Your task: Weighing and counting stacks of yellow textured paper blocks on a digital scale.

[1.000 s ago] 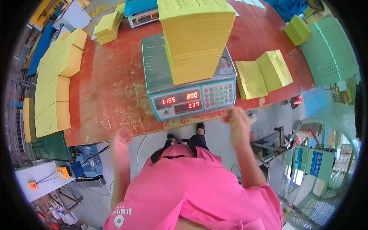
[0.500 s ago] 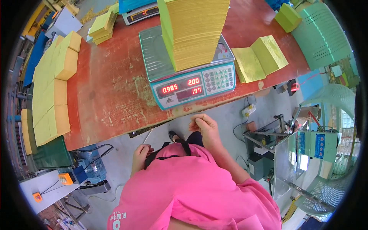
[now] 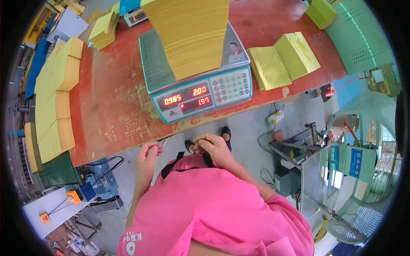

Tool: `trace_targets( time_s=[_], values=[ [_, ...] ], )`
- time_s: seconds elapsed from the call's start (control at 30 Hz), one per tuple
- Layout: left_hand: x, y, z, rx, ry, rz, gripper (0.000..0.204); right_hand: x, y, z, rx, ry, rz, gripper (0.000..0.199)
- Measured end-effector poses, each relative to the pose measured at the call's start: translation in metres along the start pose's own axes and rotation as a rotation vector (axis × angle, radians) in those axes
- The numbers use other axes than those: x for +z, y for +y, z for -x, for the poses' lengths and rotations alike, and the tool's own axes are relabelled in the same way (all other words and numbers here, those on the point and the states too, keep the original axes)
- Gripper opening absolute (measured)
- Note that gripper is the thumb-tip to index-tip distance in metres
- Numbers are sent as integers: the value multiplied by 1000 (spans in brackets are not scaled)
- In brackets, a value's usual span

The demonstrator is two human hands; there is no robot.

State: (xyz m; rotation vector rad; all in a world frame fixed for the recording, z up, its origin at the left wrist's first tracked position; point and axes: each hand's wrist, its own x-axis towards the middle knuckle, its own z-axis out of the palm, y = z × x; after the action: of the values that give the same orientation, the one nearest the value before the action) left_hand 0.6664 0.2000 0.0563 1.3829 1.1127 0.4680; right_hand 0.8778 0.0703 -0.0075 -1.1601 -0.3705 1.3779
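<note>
Both my hands are in front of my body, just off the near edge of the table. My left hand (image 3: 149, 154) has its fingers curled together. A thin white line (image 3: 156, 164) runs beside it; whether the hand holds it I cannot tell. My right hand (image 3: 215, 149) is closed too, fingers bent inward with thumb against them, and whatever they may grip is hidden. Beyond them stands a teal digital scale (image 3: 198, 100) with lit red digits and a keypad. A tall stack of yellow paper (image 3: 192, 40) rests upright on its pan.
Yellow paper blocks (image 3: 47, 104) line the red table's (image 3: 111, 94) left side. More paper bundles (image 3: 284, 62) lie right of the scale, and a smaller stack (image 3: 103, 30) is far left. A second scale (image 3: 136, 17) sits behind. Metal machinery (image 3: 316, 179) stands at right, a perforated green panel (image 3: 358, 36) far right.
My left hand has risen toward the table edge. My right hand has shifted left and down, nearer the other. The view has turned, so the scale and stack appear further left.
</note>
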Motion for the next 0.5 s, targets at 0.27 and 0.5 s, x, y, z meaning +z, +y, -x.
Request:
trace_targets(
  time_s=[0.27,0.5],
  values=[
    [54,200,-22,919,145,-446,19,-79,-63,7,75,-39,86,20],
    [89,308,-93,1065,134,-732,33,-132,-126,16,103,-159,264,21]
  ],
)
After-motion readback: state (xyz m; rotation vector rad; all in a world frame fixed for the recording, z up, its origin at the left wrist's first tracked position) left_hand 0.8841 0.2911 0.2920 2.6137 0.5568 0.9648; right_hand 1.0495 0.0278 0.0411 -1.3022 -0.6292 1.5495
